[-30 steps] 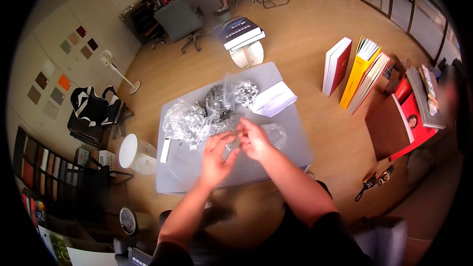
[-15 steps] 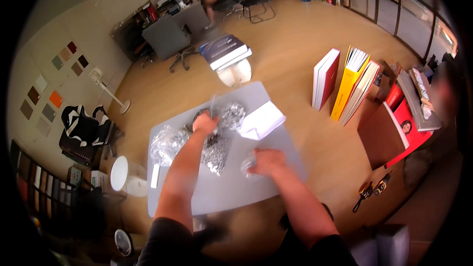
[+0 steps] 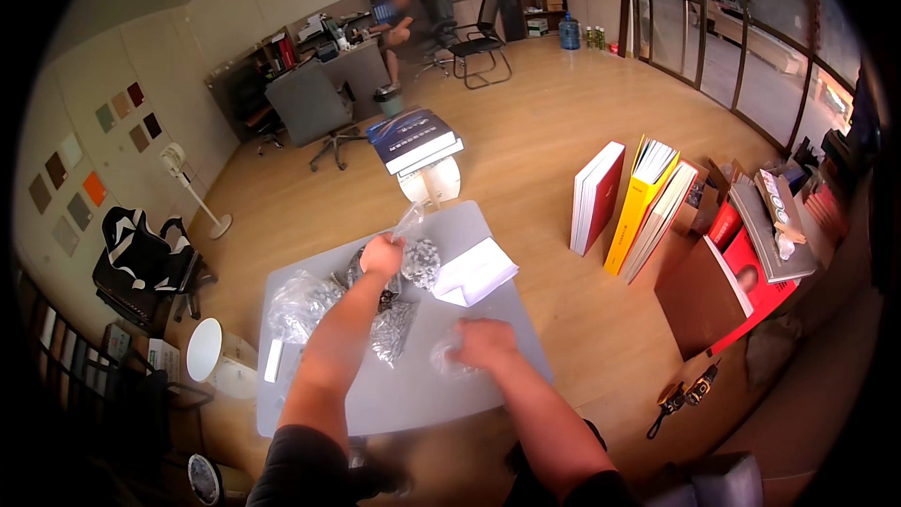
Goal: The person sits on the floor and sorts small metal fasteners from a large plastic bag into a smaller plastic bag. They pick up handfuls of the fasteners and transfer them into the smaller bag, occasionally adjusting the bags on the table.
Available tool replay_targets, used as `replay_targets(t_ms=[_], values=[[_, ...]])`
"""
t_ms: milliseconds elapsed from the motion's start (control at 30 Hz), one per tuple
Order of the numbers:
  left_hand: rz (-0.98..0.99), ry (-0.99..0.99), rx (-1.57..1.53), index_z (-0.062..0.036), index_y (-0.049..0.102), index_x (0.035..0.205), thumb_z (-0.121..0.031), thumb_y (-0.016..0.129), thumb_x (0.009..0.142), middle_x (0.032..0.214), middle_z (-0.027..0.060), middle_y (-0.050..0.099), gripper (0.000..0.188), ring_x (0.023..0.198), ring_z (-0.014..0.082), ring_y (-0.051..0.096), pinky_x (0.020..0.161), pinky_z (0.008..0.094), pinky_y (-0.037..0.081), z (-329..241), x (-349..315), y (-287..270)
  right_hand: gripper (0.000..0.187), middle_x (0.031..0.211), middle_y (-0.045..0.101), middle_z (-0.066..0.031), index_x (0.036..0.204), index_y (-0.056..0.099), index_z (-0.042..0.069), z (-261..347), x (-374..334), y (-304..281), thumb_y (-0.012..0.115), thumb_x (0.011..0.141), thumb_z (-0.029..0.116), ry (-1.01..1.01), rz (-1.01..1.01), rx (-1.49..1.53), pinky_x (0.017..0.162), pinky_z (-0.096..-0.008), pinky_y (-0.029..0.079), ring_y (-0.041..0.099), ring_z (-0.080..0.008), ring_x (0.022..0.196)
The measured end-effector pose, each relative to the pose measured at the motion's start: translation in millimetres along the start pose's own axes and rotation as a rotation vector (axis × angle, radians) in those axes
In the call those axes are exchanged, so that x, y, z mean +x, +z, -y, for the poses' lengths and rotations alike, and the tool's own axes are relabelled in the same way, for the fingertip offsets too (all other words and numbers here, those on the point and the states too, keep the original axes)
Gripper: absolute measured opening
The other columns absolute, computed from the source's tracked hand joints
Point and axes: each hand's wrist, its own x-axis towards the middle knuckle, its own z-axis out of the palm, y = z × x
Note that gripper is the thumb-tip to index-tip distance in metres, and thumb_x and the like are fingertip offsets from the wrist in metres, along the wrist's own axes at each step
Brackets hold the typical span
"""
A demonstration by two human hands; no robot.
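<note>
On a grey table, my left hand (image 3: 382, 256) is closed on the gathered neck of a clear plastic bag (image 3: 410, 220), whose loose end sticks up past my fingers. Just below and beside that hand are bags of small silvery-grey pieces: one (image 3: 421, 265) to its right, another (image 3: 392, 330) nearer me. A large crinkled clear bag (image 3: 302, 306) lies at the left. My right hand (image 3: 486, 344) rests low at the table's right, fingers curled at a small clear bag (image 3: 451, 358); its fingertips are partly hidden. Folded white paper (image 3: 476, 272) lies beyond it.
A small white object (image 3: 273, 361) lies at the table's left edge. Thick books (image 3: 415, 143) sit on a white stand past the far edge. Upright books (image 3: 642, 207) and a cardboard box (image 3: 699, 300) stand at right. A white bin (image 3: 221, 360) is at left. Someone sits far off.
The view has tilted up, so the room sits lower in the picture. My left hand has risen slightly, and the bag's loose end now shows above it. My right hand stays at the small bag.
</note>
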Motion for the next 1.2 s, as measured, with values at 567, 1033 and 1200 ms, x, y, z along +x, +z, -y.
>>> replay_targets(t_ms=[567,1033,1200], values=[[0.111,0.117,-0.753,-0.0018,0.076,0.108,-0.021,0.068,0.109,0.091,-0.0021,0.071,0.021,0.082,0.0066,0.057,0.077,0.0261,0.047,46,-110,-205,0.080,0.134,0.074,-0.0108,0.142,0.068,0.019,-24,-6,-27,0.085,0.077,0.062,0.089,-0.061,0.058,0.103,-0.0424,0.055,0.070,-0.0307,0.125],[0.286,0.167,-0.043,-0.0024,0.077,0.103,-0.019,0.075,0.101,0.094,0.0091,0.071,0.017,0.086,0.0242,0.071,0.078,0.0351,0.054,208,-204,-271,0.085,0.137,0.074,-0.0087,0.146,0.065,0.013,-44,4,-16,0.088,0.076,0.055,0.109,-0.042,0.136,0.103,-0.0406,0.054,0.069,-0.0269,0.127],[0.246,0.121,0.435,-0.0114,0.077,0.114,-0.012,0.076,0.090,0.113,0.0086,0.073,0.023,0.106,0.0342,0.071,0.087,0.0454,0.059,244,-214,-243,0.092,0.141,0.071,-0.0099,0.150,0.061,0.012,-37,8,-12,0.089,0.074,0.056,0.109,-0.003,0.096,0.108,-0.0403,0.052,0.067,-0.0267,0.130]])
